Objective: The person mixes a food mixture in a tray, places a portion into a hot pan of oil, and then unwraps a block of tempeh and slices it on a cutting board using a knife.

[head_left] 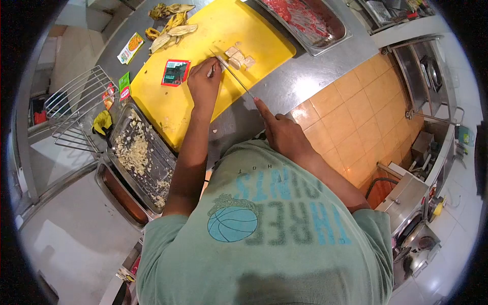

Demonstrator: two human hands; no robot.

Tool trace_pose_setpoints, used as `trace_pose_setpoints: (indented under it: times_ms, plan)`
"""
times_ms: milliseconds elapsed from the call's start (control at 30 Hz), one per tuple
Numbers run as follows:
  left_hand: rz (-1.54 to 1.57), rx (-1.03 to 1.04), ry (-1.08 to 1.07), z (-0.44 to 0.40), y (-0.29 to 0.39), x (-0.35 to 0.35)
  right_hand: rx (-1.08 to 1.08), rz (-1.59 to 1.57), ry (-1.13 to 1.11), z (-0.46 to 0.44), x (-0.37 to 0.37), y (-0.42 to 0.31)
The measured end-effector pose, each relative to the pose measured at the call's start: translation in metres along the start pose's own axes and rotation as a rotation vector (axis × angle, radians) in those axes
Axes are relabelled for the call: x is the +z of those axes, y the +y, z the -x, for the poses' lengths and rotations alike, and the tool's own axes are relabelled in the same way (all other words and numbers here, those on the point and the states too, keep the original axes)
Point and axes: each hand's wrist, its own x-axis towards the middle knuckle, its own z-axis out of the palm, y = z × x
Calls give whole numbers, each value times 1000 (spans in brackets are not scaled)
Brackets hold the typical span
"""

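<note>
Beyond the cut pieces (236, 57) I have bare yellow board (227, 29) to cross, walled by peels (175, 30) on the left and a metal tray (326, 50) on the right; closer in, the knife (235, 78) and red-edged packet (176, 73) flank my left hand (206, 80).

A kitchen: a large yellow rectangular cutting board (203, 46), shallow metal food trays (156, 152) and a grey metal tabletop (325, 71).

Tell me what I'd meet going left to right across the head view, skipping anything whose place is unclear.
Wire rack → white packet with an orange picture → red-edged packet → left hand → pale cut pieces → right hand → wheeled metal cart.
</note>
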Motion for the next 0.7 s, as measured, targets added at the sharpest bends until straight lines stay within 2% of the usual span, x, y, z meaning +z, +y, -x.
trace_pose_setpoints:
  times_ms: [367, 467, 700]
  plan:
    - [91, -18, 40, 1, -3, 5, -9, -70, -39, -23, 13, 16]
    - [96, -31, 42, 0, -1, 4, -60, -123, 46, -36, 34, 32]
    - [59, 8, 48, 2, -2, 3, -69, -76, 69, -35, 21, 24]
